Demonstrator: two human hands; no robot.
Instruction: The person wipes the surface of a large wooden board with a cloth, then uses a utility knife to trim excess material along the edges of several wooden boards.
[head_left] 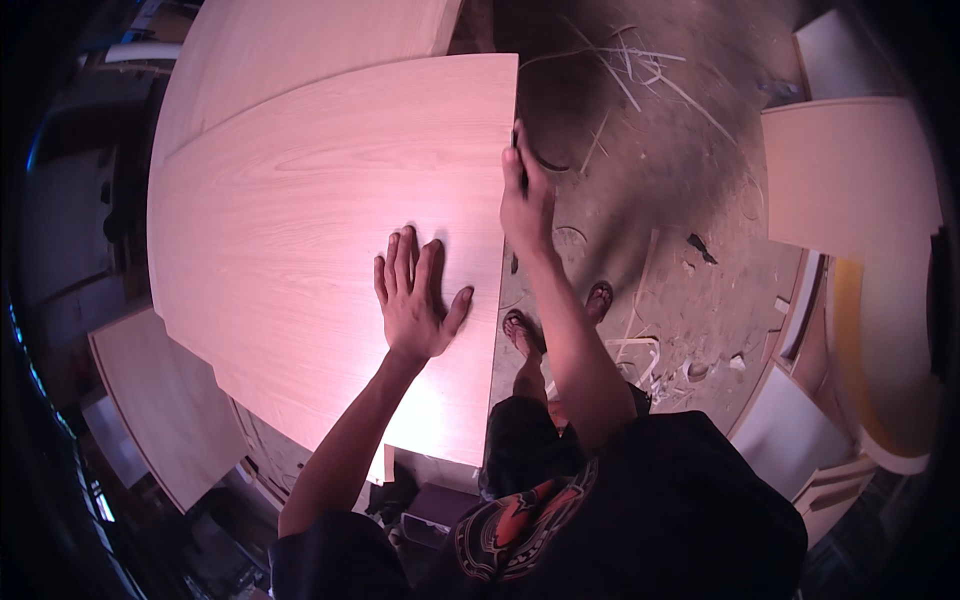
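A wide, pale wood-grain board point(330, 170) lies flat in front of me, its straight right edge running away from my body. My left hand point(412, 300) rests palm down on it, fingers spread and holding nothing. At the far part of that right edge, my right hand point(528, 205) is closed around a slim dark hand tool point(517, 140), which touches or nearly touches the edge. Most of the tool is hidden by my fingers, so its exact kind cannot be made out.
Another pale board point(310, 45) lies beyond this one. Thin strip offcuts point(640, 70) and scraps litter the concrete floor point(690, 190) on the right. More panels point(850, 175) stand along the right side, and a panel point(175, 410) leans at the lower left. My sandalled feet point(522, 330) show below.
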